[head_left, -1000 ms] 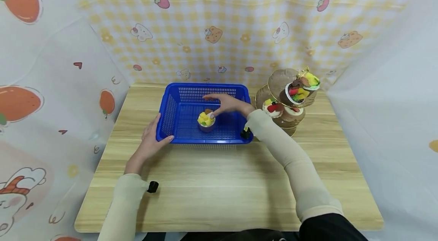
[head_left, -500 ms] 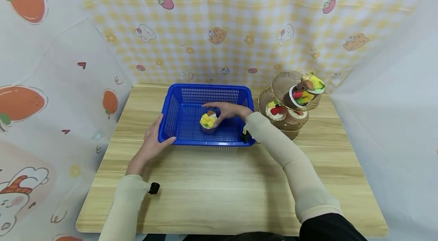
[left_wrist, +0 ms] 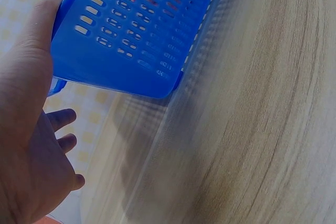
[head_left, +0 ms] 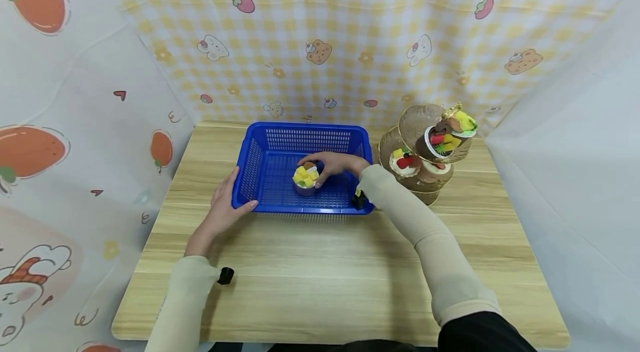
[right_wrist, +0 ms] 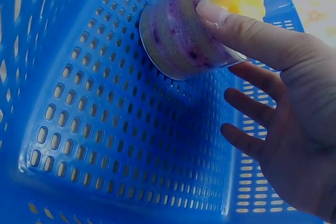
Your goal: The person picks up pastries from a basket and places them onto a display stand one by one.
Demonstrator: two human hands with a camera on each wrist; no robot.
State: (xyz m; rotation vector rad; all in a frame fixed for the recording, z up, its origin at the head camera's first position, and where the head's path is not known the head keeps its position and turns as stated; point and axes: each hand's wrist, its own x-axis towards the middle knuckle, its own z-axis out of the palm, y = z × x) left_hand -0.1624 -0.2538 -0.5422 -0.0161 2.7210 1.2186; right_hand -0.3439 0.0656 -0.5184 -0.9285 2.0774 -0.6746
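Note:
In the head view a dessert cup (head_left: 306,179) stands in the blue plastic basket (head_left: 300,210). Yellow fruit cubes top it, and the right wrist view shows purple layers through its clear wall (right_wrist: 178,38). My right hand (head_left: 334,164) reaches in over the basket's right side and grips the cup near its top, thumb on the near side and fingers behind. My left hand (head_left: 223,201) lies along the basket's front left corner, straight thumb on the front rim and fingers against the left side. In the left wrist view the lower fingers (left_wrist: 65,142) stand apart from the basket.
A tiered stand (head_left: 417,113) with gold rims stands right of the basket. It bears a chocolate dessert cup (head_left: 434,142) and other fruit-topped desserts on its levels. The wooden table (head_left: 320,280) runs back to a checked cloth (head_left: 280,63).
My right hand has lowered, and its fingers have closed around the dessert cup. The head view has shifted slightly. My left hand stays at the basket's corner.

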